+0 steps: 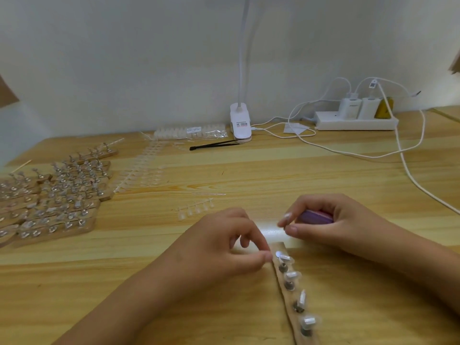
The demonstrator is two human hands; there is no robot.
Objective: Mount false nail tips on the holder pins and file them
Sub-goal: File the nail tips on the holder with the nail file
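Observation:
A wooden holder strip (288, 310) runs from the table's middle toward me, with several metal pins bearing clear nail tips (291, 274). My left hand (231, 242) has its curled thumb and forefinger at the strip's far left edge, beside the first pin (278, 255). My right hand (331, 225) hovers just beyond the strip's far end. It grips a purple nail file (316, 216) in its curled fingers and pinches a small clear nail tip (286, 216) between thumb and forefinger.
Many filled wooden holders (57, 195) crowd the left of the wooden table (249, 175). Sprues of clear tips (196, 209) lie ahead of my left hand, more lie farther back. Black tweezers (214, 145), a clip lamp (240, 125), a power strip (356, 122) and white cables (408, 170) sit at the back.

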